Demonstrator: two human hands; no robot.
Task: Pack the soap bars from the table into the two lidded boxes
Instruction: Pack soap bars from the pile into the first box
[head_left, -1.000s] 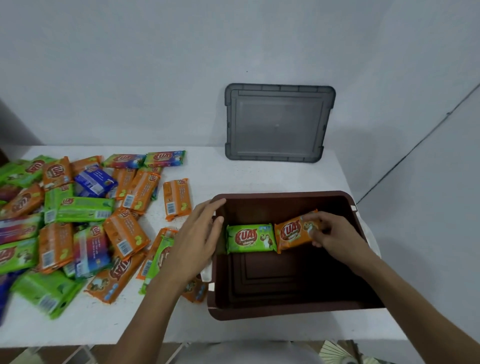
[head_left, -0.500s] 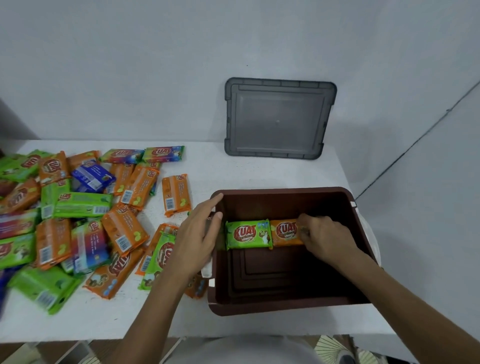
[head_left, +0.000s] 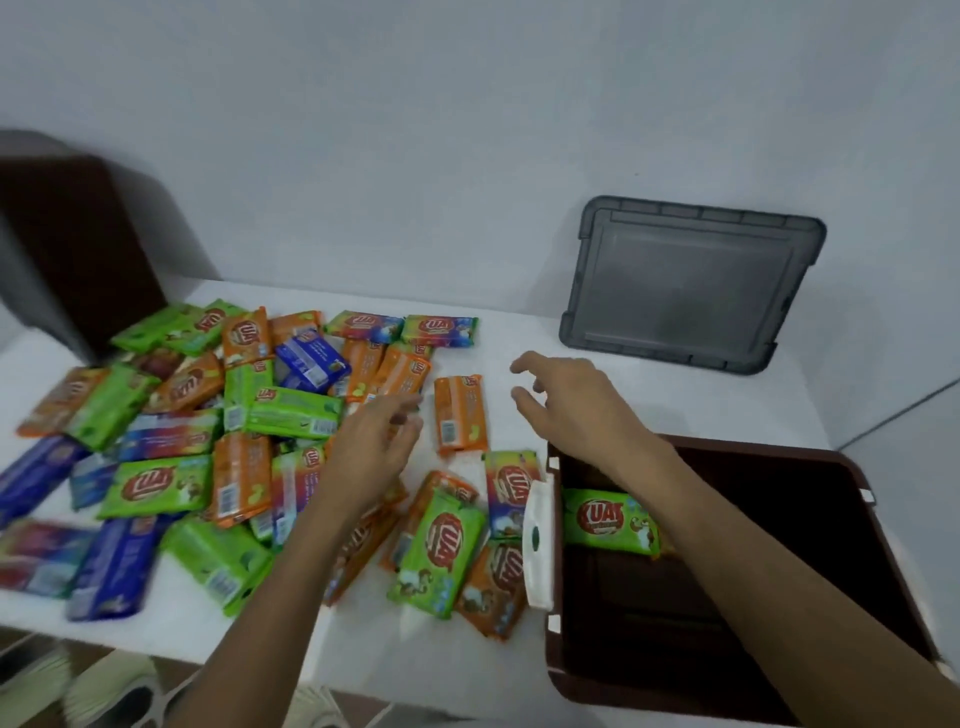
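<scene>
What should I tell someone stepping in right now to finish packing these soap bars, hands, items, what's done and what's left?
Left hand: open, empty, hovering over the soap pile.
Right hand: open, empty, reaching across the table near a lone orange bar.
Brown box: open at the right table edge, with a green bar inside against its far wall; the right forearm hides what lies beside it.
Grey lid: leaning on the wall behind.
A dark brown thing at far left may be the second box; too blurred to tell.
Done: packing barely started.
Left: nearly all bars, then lids on.
</scene>
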